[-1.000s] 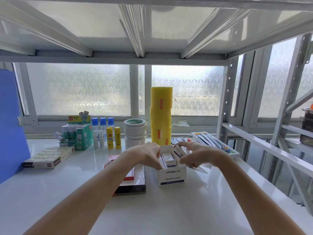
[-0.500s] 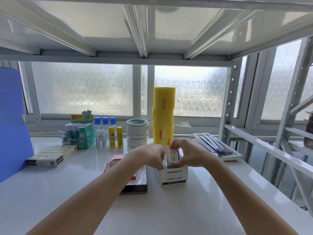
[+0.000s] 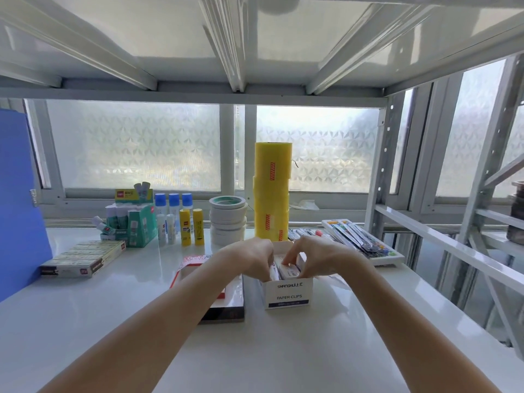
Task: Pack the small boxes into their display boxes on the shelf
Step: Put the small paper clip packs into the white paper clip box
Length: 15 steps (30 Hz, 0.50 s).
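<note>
A white display box marked PAPER CLIPS [image 3: 289, 295] stands on the white shelf [image 3: 283, 350] in front of me. Small white boxes [image 3: 289, 272] sit inside it, mostly hidden by my hands. My left hand [image 3: 252, 258] curls over the box's left rim with its fingers inside. My right hand [image 3: 314, 258] is over the right side, fingertips pressing on the top small box. Both hands touch above the opening.
A red-and-black flat pack [image 3: 224, 302] lies left of the display box. Behind stand yellow tape rolls [image 3: 272, 194], white tape rolls [image 3: 228, 219], glue sticks [image 3: 191, 226], a green carton [image 3: 136, 222]. A flat box pack [image 3: 82, 258] lies left, a pen tray [image 3: 363, 245] right.
My right hand brought a small box from the right over the display box and pushed it down inside. My left hand stayed on the box's left rim.
</note>
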Available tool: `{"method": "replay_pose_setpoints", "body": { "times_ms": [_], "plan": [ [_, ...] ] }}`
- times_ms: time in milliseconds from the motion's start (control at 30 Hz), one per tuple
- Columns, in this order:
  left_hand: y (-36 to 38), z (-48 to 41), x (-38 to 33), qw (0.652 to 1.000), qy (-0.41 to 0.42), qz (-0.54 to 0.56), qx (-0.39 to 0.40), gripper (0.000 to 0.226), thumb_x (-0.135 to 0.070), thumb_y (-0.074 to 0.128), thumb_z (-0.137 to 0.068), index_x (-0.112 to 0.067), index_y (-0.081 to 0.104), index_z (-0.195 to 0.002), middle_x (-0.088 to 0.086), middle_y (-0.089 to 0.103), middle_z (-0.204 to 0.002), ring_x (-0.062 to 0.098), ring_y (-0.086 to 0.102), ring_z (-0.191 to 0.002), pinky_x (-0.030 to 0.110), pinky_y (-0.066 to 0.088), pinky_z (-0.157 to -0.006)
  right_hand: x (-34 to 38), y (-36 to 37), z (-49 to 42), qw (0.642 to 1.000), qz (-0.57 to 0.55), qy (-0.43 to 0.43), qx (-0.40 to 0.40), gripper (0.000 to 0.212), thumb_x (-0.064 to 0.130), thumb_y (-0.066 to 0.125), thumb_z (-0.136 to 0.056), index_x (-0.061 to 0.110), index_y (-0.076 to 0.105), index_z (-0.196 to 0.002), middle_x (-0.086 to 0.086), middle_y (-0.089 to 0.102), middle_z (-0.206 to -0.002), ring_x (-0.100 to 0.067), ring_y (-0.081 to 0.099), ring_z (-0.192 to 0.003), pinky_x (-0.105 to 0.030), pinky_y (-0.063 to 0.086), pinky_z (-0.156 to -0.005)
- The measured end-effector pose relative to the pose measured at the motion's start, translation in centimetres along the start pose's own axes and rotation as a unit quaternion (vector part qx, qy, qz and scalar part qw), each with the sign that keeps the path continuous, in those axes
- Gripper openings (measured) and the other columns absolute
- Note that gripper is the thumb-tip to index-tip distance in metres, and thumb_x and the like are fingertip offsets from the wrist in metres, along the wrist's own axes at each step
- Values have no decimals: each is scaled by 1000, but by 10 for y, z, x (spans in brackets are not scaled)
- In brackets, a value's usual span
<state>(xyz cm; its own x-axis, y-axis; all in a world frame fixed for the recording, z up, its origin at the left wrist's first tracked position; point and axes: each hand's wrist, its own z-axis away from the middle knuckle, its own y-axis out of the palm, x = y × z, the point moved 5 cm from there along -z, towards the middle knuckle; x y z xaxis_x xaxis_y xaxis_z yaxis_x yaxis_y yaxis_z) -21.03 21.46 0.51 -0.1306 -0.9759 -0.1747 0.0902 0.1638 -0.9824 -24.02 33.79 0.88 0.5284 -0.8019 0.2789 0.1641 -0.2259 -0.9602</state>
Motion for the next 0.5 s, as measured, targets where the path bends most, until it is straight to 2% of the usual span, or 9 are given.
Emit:
{"method": "replay_pose_setpoints", "body": {
  "times_ms": [67,133,233,300,367,433,500],
  "plan": [
    [1,-1,1,1000,4,12,3,21,-8,67,-80,-4,68,-100,9,68,-107,20,56,-87,31,52,-81,4,3,-1,1000,18,0,-24,58,22,80,-70,24,63,-126,1,61,-125,-20,57,-112,-31,46,-94],
    [2,-2,3,1000,6,19,4,13,-9,66,-79,-13,63,-91,7,63,-97,20,54,-83,30,48,-74,5,4,-1,999,27,1,-45,56,22,78,-70,26,64,-125,1,62,-123,-20,58,-113,-34,43,-96],
    [3,-2,6,999,0,36,-4,18,-12,69,-78,-4,67,-94,13,67,-99,21,53,-80,31,45,-69,1,6,2,999,8,12,-41,48,19,77,-73,26,68,-119,3,64,-107,-20,58,-110,-33,38,-98],
    [3,-1,6,999,1,39,-2,16,-12,70,-79,-4,66,-92,15,67,-98,21,53,-80,31,45,-69,0,5,3,999,-2,11,-35,43,19,77,-73,25,71,-115,2,65,-104,-20,58,-107,-33,39,-100],
    [3,-2,6,1000,7,28,2,11,-12,69,-79,-11,63,-88,15,67,-99,21,53,-82,34,49,-73,1,5,4,1000,-11,11,-14,42,20,77,-74,24,71,-115,1,67,-113,-20,57,-109,-32,40,-100],
    [4,-4,8,1000,6,26,5,16,-12,69,-79,-16,60,-91,17,68,-112,21,55,-87,37,52,-82,2,6,3,1000,-6,11,3,42,20,76,-76,23,69,-118,1,65,-121,-19,55,-114,-31,37,-100],
    [5,-5,9,1000,5,29,5,19,-12,70,-78,-18,58,-92,16,68,-113,21,55,-89,37,53,-85,2,6,3,1000,-1,15,1,45,19,76,-77,23,67,-121,1,63,-123,-19,54,-116,-31,36,-100]
  ]
}}
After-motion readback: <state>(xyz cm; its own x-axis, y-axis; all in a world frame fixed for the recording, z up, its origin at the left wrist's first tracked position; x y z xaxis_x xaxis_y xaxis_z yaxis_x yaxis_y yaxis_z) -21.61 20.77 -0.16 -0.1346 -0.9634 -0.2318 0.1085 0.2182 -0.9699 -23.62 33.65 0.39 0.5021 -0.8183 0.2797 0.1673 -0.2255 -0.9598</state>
